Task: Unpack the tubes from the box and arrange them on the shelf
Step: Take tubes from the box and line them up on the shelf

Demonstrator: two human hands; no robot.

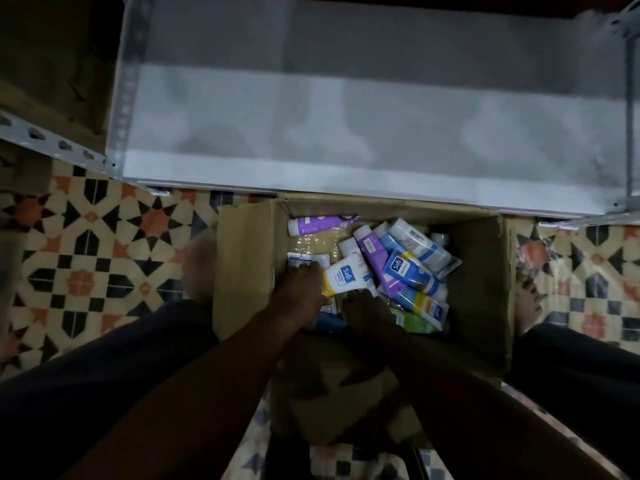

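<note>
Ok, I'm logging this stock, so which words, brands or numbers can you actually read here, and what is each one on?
"Safi": on the white tube; the smaller line under it is blurred.
"Safi": on the blue tube; its small print is unreadable.
Barcodes on the central purple tube and the pale blue tube: digits too small to read.
Print on all other tubes: blurred.

1. Open box point(485, 271) on tiled floor point(104, 244), just before grey shelf point(346, 116).
2. Tubes point(412, 271) piled loose inside; purple tube point(318, 225) lies apart, far-left corner.
3. Left hand point(301, 289) and right hand point(363, 311) both in box, touching white tube point(346, 277); grip unclear, dark.
</note>
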